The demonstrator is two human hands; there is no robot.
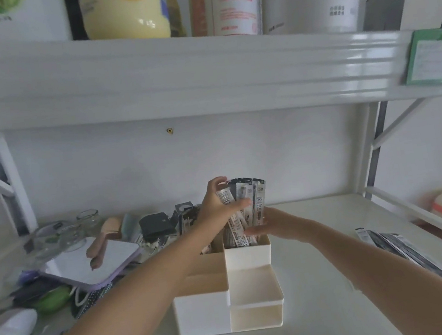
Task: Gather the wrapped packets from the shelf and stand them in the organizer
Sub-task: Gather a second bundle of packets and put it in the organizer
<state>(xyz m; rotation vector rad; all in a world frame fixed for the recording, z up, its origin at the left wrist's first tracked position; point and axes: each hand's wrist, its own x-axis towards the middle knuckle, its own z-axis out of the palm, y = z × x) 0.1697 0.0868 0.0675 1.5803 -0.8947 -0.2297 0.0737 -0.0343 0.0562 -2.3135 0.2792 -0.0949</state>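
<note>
Several packets (pixel 243 209) upright, long axis vertical, in organizer (pixel 247 256) rear-right compartment.

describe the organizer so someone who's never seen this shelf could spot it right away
Look at the middle of the lower white shelf. The organizer is a cream stepped box, open-topped, with packets standing in its tallest back compartment; nothing else there has tiered compartments.

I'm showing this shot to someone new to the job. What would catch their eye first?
Both hands meet at centre: the left hand and right hand hold a bundle of wrapped packets upright in the rear right compartment of the white organizer. More packets lie flat on the shelf at right.
</note>
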